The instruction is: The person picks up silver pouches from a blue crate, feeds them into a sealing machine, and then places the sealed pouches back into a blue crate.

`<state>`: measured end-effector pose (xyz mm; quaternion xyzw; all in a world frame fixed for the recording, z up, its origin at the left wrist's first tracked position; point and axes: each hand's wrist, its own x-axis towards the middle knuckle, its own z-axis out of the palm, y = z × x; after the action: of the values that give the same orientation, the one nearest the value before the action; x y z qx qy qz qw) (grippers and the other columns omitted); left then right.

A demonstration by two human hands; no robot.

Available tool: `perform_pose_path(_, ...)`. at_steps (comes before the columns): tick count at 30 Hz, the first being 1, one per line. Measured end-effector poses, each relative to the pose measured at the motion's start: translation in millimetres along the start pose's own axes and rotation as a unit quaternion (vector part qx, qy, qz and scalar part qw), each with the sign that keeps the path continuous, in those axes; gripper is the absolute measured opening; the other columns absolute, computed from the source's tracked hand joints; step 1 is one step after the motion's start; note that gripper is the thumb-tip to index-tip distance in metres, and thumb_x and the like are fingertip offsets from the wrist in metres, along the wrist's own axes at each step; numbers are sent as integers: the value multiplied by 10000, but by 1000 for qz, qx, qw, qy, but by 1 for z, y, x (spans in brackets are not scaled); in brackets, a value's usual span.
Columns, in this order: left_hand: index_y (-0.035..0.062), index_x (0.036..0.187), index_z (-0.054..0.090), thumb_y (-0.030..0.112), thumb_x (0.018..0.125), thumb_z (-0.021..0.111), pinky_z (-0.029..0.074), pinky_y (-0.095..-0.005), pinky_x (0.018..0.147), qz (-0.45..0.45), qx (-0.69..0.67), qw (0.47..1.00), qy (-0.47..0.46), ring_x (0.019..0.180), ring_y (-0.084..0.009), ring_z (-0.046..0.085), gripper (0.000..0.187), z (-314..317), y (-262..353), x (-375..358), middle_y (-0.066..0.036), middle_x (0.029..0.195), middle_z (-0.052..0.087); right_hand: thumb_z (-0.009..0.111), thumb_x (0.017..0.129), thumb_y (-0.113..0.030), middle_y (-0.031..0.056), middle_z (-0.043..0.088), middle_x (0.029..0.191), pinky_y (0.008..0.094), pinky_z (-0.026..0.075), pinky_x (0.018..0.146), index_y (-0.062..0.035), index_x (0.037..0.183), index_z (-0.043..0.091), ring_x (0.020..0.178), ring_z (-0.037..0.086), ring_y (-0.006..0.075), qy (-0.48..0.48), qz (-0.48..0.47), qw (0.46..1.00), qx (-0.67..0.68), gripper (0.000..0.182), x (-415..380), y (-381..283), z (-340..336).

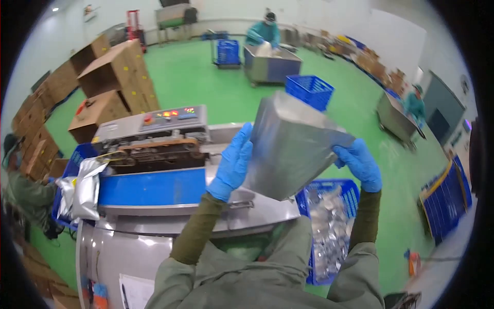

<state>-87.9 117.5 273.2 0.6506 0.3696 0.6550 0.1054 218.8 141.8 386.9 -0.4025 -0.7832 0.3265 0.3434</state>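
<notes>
A large silver pouch [288,147] is held up in front of me, tilted. My left hand [233,162], in a blue glove, is pressed along its left edge. My right hand [360,164], also gloved, pinches its right corner. Below the pouch, a blue crate [351,198] holds several silver pouches [328,232]. To the left stands a sealing machine [154,135] with lit indicators and a blue conveyor belt [154,187]. Filled silver pouches [86,190] lie at the belt's far left end, over another blue crate [77,159].
Cardboard boxes [121,77] are stacked at the left, near a person [28,190]. Ahead, another person [263,33] works at a metal bin [272,67] beside a blue basket [310,91]. A third person [414,105] stands by a metal cart [396,119] at the right.
</notes>
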Motion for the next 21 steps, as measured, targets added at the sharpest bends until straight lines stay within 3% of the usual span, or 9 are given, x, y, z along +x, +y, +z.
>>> perform_pose_path(1, 59, 1315, 446, 286, 930, 488, 478, -309, 743, 17, 79, 994, 75, 854, -171, 601, 449, -8, 1, -2, -128, 961, 637, 617, 857, -198, 7, 592, 650, 252, 446, 520, -1, 969, 648, 547, 521, 91, -41, -29, 998, 31, 229, 24, 4, 18)
perform_pose_path(2, 59, 1315, 446, 286, 930, 488, 478, -309, 743, 25, 94, 992, 82, 854, -171, 601, 449, -20, 2, -8, -128, 961, 637, 617, 857, -198, 7, 592, 650, 252, 446, 520, -1, 969, 648, 547, 521, 91, -47, -45, 997, 39, 229, 41, 8, 37)
perform_pose_path(4, 54, 1237, 530, 278, 925, 505, 487, -344, 640, -193, 99, 973, 77, 702, -187, 623, 385, -38, 0, -21, -87, 806, 662, 627, 848, -186, 22, 624, 724, 256, 468, 584, -6, 974, 650, 622, 548, 98, -67, -73, 995, -4, 221, 66, 21, 75)
perform_pose_path(8, 46, 1110, 610, 267, 915, 526, 483, -341, 577, -178, 102, 974, 90, 617, -206, 619, 306, -58, -3, -28, -101, 748, 657, 620, 854, -186, 64, 646, 813, 257, 471, 665, 1, 980, 640, 709, 564, 110, -37, -138, 984, 105, 226, 72, 51, 125)
perform_pose_path(11, 8, 957, 632, 254, 917, 521, 447, -318, 521, 24, 256, 960, 114, 526, -204, 558, 273, -57, -16, -14, -145, 648, 584, 587, 873, -165, 68, 646, 869, 267, 467, 701, -17, 1031, 625, 758, 550, 109, -24, -181, 982, 44, 221, 73, 56, 142)
perform_pose_path(12, 8, 957, 632, 254, 917, 521, 447, -318, 521, 25, 256, 960, 113, 526, -204, 558, 273, -60, -14, -14, -145, 648, 584, 587, 873, -165, 68, 646, 869, 267, 467, 701, -17, 1031, 625, 758, 550, 109, -23, -181, 982, 45, 221, 74, 60, 143)
perform_pose_path(15, -4, 928, 643, 236, 900, 543, 443, -297, 542, -151, 183, 959, 156, 573, -169, 557, 262, -68, -12, -18, -129, 672, 591, 578, 881, -172, 64, 632, 847, 283, 470, 689, -17, 1019, 624, 744, 546, 121, -6, -87, 992, 93, 212, 78, 68, 149)
perform_pose_path(19, -5, 977, 647, 259, 873, 583, 448, -275, 561, -56, 4, 989, 135, 614, -101, 540, 291, -60, 12, 0, -100, 693, 619, 552, 902, -206, 43, 603, 789, 294, 453, 636, 9, 987, 605, 703, 528, 125, -8, -118, 979, 168, 237, 87, 74, 162)
perform_pose_path(21, -7, 977, 645, 271, 881, 571, 447, -275, 562, -144, 44, 987, 56, 623, -95, 538, 303, -68, 8, 5, -75, 703, 628, 542, 910, -226, 35, 596, 779, 295, 445, 625, 18, 978, 598, 696, 522, 122, -20, -153, 971, 181, 260, 86, 72, 166)
